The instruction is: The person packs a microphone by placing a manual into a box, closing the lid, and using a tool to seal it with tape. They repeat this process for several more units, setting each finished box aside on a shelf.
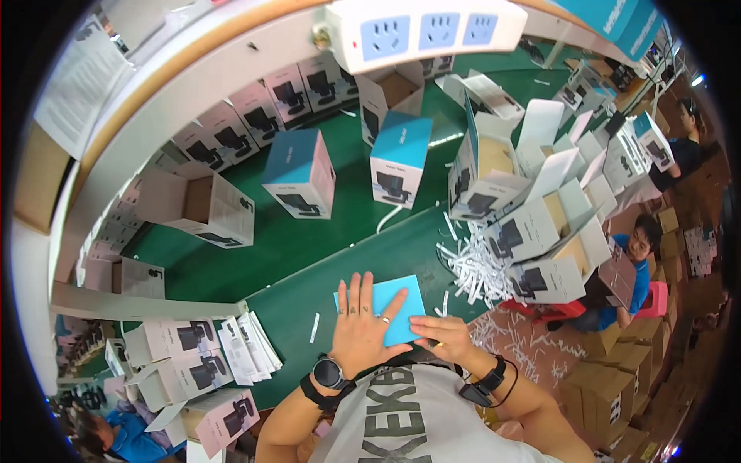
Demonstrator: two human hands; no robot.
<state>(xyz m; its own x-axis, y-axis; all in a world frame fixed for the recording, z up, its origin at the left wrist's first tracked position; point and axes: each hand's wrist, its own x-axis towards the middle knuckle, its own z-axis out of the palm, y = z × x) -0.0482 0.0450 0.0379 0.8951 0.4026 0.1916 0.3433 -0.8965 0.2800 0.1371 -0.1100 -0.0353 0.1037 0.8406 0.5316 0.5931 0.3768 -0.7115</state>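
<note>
A box with a bright blue top (411, 295) is in front of me at the near edge of the green bench, close to my body. My left hand (361, 328) lies flat across its left part, fingers stretched out and apart. At the box's near right corner is my right hand (448, 338), its fingers drawn together and its fingertips touching the edge; the underside of its grip is hidden. Two closed boxes, a blue-topped carton (401, 154) and another blue-topped carton (301, 171), stand farther back on the bench.
Shredded white paper (475, 266) is heaped right of my hands, beside several open cartons (540, 282). Folded papers (248, 351) and more cartons (179, 351) sit at the left. A white power strip (428, 35) hangs over the bench. A seated person (637, 262) is at the right.
</note>
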